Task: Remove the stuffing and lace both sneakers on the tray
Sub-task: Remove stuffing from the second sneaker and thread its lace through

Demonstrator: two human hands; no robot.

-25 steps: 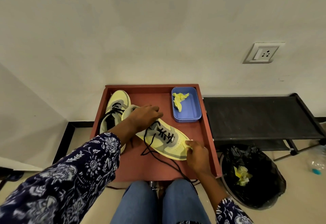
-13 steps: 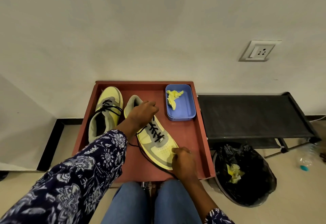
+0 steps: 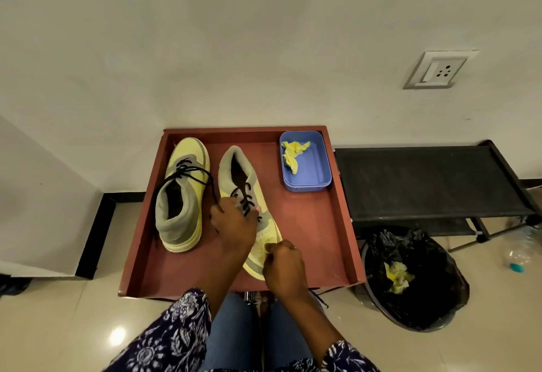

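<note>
Now the right-hand sneaker (image 3: 249, 213) lies nearly straight beside its mate, toe near, heel far; a second ago it sat slanted across the tray (image 3: 316, 242). Right hand (image 3: 283, 266), nearest, pinches at the toe, fingers curled; exactly what it nips I cannot tell, possibly a lace end. Left hand (image 3: 234, 225) has slid from the collar down onto the laces (image 3: 246, 198), fingers curled over them. Judging by that, lacing on this shoe is mid-way, upper eyelets look unthreaded. Left sneaker (image 3: 181, 193), toe far, carries black laces, ends loose. Bin (image 3: 416, 280) right of the tray, black-lined, holds crumpled yellow paper. Blue tub (image 3: 311, 178) at the tray's far right corner holds a yellow paper scrap (image 3: 293, 152). Both shoe mouths look dark, no stuffing seen.
</note>
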